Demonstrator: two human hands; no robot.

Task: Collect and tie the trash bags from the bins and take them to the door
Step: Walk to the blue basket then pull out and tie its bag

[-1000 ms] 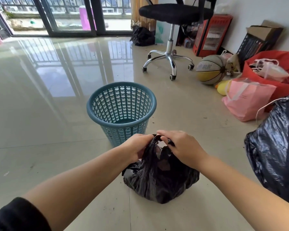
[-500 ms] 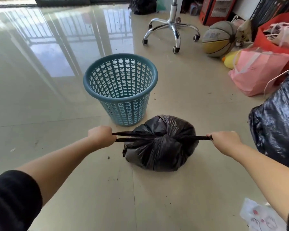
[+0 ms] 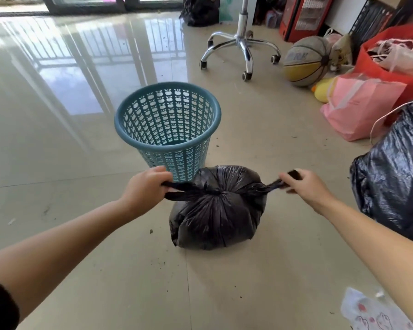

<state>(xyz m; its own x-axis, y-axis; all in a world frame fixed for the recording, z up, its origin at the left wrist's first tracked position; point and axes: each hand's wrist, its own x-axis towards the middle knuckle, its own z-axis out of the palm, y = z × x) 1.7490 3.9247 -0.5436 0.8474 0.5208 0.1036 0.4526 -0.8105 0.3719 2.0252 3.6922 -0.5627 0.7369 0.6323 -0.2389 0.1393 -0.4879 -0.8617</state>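
The fingers (image 3: 161,181) of the left hand (image 3: 144,189) are curled tight around one twisted ear of the small black trash bag (image 3: 216,210); the fingers (image 3: 289,181) of the right hand (image 3: 306,188) pinch the other ear, a dark scrap of it showing above the knuckles. Both ears run taut to a knot (image 3: 221,192) on top of the bag, so the tying of this one looks nearly finished, perhaps needing one more cinch or a second throw.

The bag sits on the floor (image 3: 57,151) just in front of the teal bin (image 3: 168,129), touching or almost touching its base. The bin stands without a liner, so collecting from it seems done. To the right of the small bag lies a larger black bag (image 3: 391,177); whether it is tied cannot be told. Carrying to the door is yet to come.

The small bag is thin, matte, finely pleated film, rounded and soft. The bin is rigid perforated plastic, tapering downward. The floor is glossy tile with scattered crumbs.
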